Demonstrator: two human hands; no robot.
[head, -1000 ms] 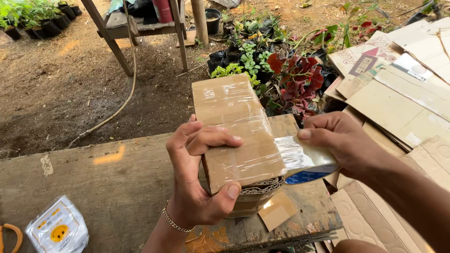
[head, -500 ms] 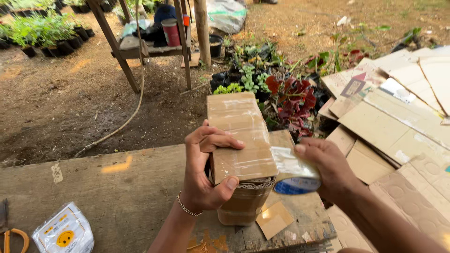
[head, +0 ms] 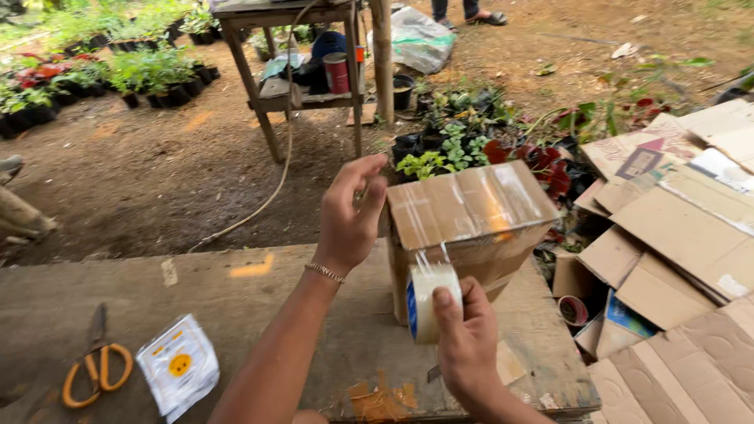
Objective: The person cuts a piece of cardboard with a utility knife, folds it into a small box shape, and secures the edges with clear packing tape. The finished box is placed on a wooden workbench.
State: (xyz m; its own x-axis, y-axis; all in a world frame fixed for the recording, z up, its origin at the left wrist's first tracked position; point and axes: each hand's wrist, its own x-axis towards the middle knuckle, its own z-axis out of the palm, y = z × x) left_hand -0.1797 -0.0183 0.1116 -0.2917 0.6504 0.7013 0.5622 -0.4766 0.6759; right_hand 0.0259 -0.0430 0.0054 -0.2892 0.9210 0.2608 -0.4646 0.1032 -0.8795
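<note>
Two hands work at one cardboard box (head: 471, 228) standing on the bench (head: 236, 314). Right hand (head: 467, 345) closes its grip on a tape roll (head: 428, 302), just before the box. Left hand (head: 353, 212) rests loosely curled against the box's near-left edge, holding nothing. Top face is taped across; roll remains attached by a strand.

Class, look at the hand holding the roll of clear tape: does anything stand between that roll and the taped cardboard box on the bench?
Nothing visible does. The right hand holds the tape roll directly in front of the cardboard box, with only strands of tape running up between them. The left hand rests against the box's left edge, off to the side of that gap.
</note>
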